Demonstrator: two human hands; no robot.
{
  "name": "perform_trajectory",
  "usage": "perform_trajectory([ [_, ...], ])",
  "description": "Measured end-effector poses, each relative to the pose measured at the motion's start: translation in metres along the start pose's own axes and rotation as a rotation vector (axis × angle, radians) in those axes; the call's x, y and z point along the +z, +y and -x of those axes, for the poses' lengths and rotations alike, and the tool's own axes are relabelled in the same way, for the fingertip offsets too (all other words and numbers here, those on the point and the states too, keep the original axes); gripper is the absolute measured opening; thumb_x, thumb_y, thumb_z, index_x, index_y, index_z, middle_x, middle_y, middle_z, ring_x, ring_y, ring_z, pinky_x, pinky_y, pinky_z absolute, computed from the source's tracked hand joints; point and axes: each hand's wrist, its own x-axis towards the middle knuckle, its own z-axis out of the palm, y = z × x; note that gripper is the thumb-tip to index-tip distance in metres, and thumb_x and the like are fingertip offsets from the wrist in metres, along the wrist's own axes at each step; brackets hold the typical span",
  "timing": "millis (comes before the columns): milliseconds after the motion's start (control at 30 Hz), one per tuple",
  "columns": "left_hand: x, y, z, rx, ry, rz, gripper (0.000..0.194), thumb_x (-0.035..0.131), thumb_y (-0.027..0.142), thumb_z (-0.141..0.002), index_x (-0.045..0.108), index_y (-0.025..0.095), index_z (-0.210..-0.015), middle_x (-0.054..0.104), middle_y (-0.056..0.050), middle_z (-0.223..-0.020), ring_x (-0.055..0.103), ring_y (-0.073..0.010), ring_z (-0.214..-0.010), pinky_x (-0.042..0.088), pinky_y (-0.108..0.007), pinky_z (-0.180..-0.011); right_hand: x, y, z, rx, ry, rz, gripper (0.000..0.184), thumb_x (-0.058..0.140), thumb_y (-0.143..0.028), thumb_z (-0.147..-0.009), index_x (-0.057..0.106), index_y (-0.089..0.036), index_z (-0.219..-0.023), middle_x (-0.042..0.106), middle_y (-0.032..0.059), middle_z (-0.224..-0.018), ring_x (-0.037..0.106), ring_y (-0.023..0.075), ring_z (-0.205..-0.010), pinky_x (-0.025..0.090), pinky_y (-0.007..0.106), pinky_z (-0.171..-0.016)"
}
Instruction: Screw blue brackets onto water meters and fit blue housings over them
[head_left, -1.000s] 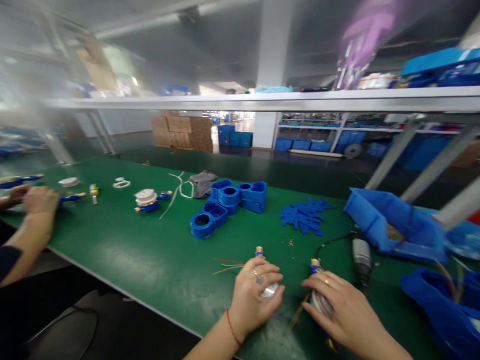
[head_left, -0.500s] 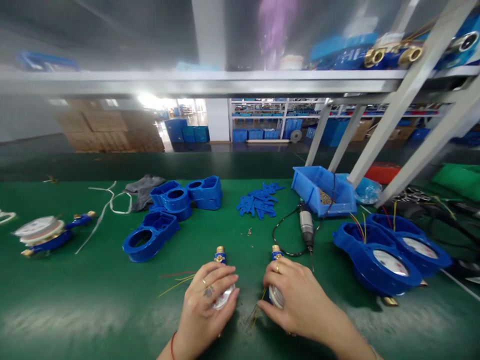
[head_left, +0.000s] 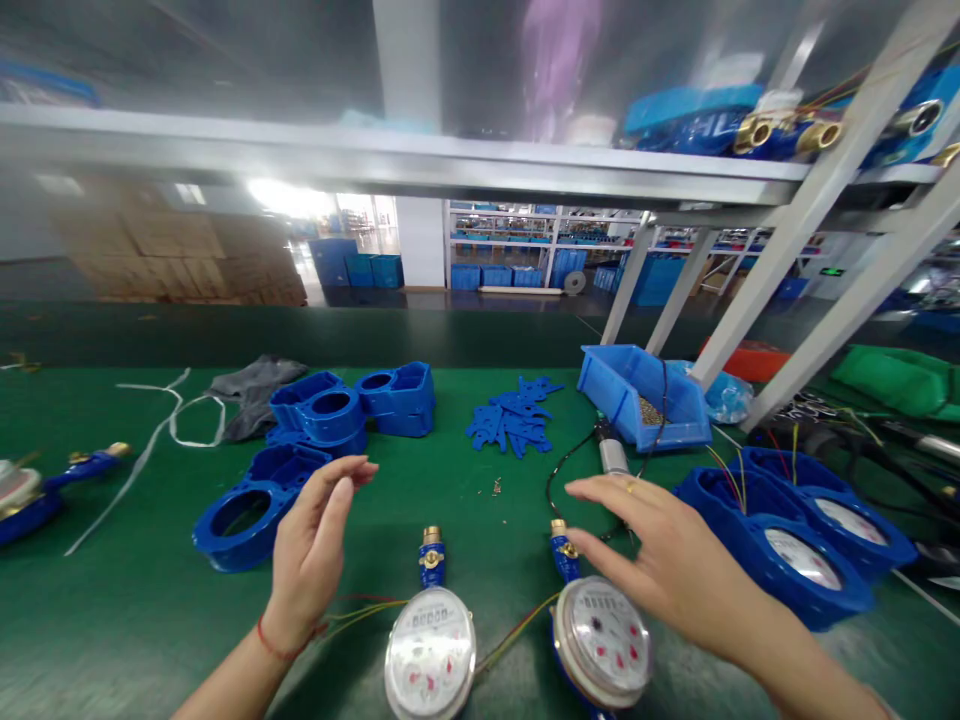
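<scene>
Two blue water meters lie on the green table in front of me, each with a round white dial and thin coloured wires. The left meter (head_left: pixel 430 650) sits below and to the right of my left hand (head_left: pixel 313 545), which is lifted, fingers straight and apart, holding nothing. The right meter (head_left: pixel 600 640) lies just under my right hand (head_left: pixel 660 555), which hovers above it with fingers stretched out and empty. A blue plastic housing (head_left: pixel 255 505) lies just left of my left hand.
More blue housings (head_left: pixel 352 405) and flat blue pieces (head_left: pixel 510 425) lie further back. A blue bin (head_left: pixel 637 395) and an electric screwdriver (head_left: pixel 613 455) stand at mid right. Two meters in blue housings (head_left: pixel 795 540) sit at right. Slanted metal shelf legs (head_left: pixel 787 240) rise above.
Both hands have let go of the two meters and lifted off them, fingers spreading. The dials now show. The view swung right and tilted down.
</scene>
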Motion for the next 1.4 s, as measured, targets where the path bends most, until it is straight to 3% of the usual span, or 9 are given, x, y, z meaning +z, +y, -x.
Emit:
perform_trajectory([
  [167,0.018,-0.047,-0.010,-0.150,0.022,0.034,0.035,0.043,0.044,-0.088,0.051,0.014,-0.105,0.061,-0.004,-0.080,0.059,-0.0161,-0.063,0.050,-0.028,-0.056,0.032,0.029,-0.095,-0.014,-0.177,0.297,0.036,0.063,-0.032,-0.084,0.058,-0.016,-0.116,0.058,0.0116,-0.115,0.054,0.0261,-0.106,0.044,0.040,-0.093],
  [300,0.018,-0.054,0.003,0.028,-0.116,-0.131,0.029,0.047,0.036,-0.088,0.053,0.016,-0.107,0.063,-0.003,-0.079,0.061,-0.0150,-0.064,0.052,-0.027,-0.061,0.085,0.051,-0.157,-0.050,-0.271,0.368,0.039,0.062,-0.028,-0.086,0.053,-0.012,-0.121,0.052,0.0129,-0.121,0.049,0.0267,-0.112,0.041,0.045,-0.096],
  [400,0.017,-0.052,0.004,0.248,-0.223,-0.329,0.025,0.040,0.028,-0.091,0.055,0.016,-0.107,0.063,-0.003,-0.077,0.062,-0.0147,-0.066,0.052,-0.026,-0.064,0.121,0.064,-0.181,-0.110,-0.354,0.385,0.044,0.059,-0.030,-0.090,0.046,-0.015,-0.129,0.043,0.0126,-0.133,0.043,0.0284,-0.121,0.037,0.050,-0.100],
  [567,0.020,-0.051,0.005,0.270,-0.347,-0.391,0.030,0.041,0.026,-0.089,0.058,0.019,-0.112,0.066,-0.007,-0.095,0.065,-0.0200,-0.079,0.053,-0.031,-0.071,0.147,0.074,-0.186,-0.265,-0.462,0.372,0.047,0.056,-0.027,-0.091,0.041,-0.018,-0.135,0.035,0.0113,-0.141,0.032,0.0300,-0.130,0.029,0.054,-0.105],
  [767,0.021,-0.039,0.014,0.029,-0.552,-0.168,0.035,0.032,0.029,-0.089,0.058,0.017,-0.109,0.064,-0.013,-0.105,0.061,-0.0274,-0.092,0.048,-0.045,-0.084,0.136,0.073,-0.174,-0.318,-0.451,0.369,0.028,0.054,-0.027,-0.093,0.055,-0.014,-0.118,0.053,0.0093,-0.122,0.046,0.0246,-0.119,0.034,0.049,-0.102],
  [900,0.022,-0.037,0.013,-0.084,-0.599,-0.001,0.026,0.030,0.027,-0.088,0.053,0.019,-0.079,0.061,-0.004,-0.070,0.058,-0.0171,-0.062,0.049,-0.032,-0.066,0.122,0.069,-0.167,-0.301,-0.454,0.371,0.023,0.054,-0.028,-0.093,0.059,-0.014,-0.110,0.057,0.0085,-0.114,0.051,0.0227,-0.110,0.039,0.047,-0.099],
  [1067,0.031,-0.041,0.022,-0.308,-0.659,0.232,0.018,0.028,0.022,-0.083,0.046,0.018,-0.085,0.054,0.004,-0.060,0.046,-0.0079,-0.037,0.038,-0.019,-0.038,0.106,0.066,-0.159,-0.232,-0.458,0.316,0.021,0.056,-0.030,-0.092,0.061,-0.012,-0.102,0.059,0.0071,-0.103,0.054,0.0221,-0.104,0.040,0.047,-0.096],
  [1233,0.036,-0.040,0.028,-0.411,-0.659,0.379,0.021,0.032,0.026,-0.077,0.045,0.017,-0.092,0.058,0.000,-0.069,0.059,-0.0106,-0.051,0.050,-0.022,-0.049,0.087,0.058,-0.152,-0.084,-0.349,0.114,0.022,0.052,-0.031,-0.094,0.060,-0.012,-0.101,0.059,0.0080,-0.103,0.054,0.0224,-0.105,0.038,0.048,-0.098],
  [1400,0.033,-0.036,0.027,-0.479,-0.668,0.379,0.025,0.037,0.028,-0.078,0.046,0.016,-0.098,0.055,0.004,-0.056,0.049,-0.0087,-0.035,0.035,-0.016,-0.034,0.072,0.020,-0.130,0.033,-0.324,-0.302,0.037,0.032,-0.038,-0.099,0.053,-0.011,-0.113,0.063,0.0111,-0.101,0.060,0.0205,-0.091,0.049,0.037,-0.083],
])
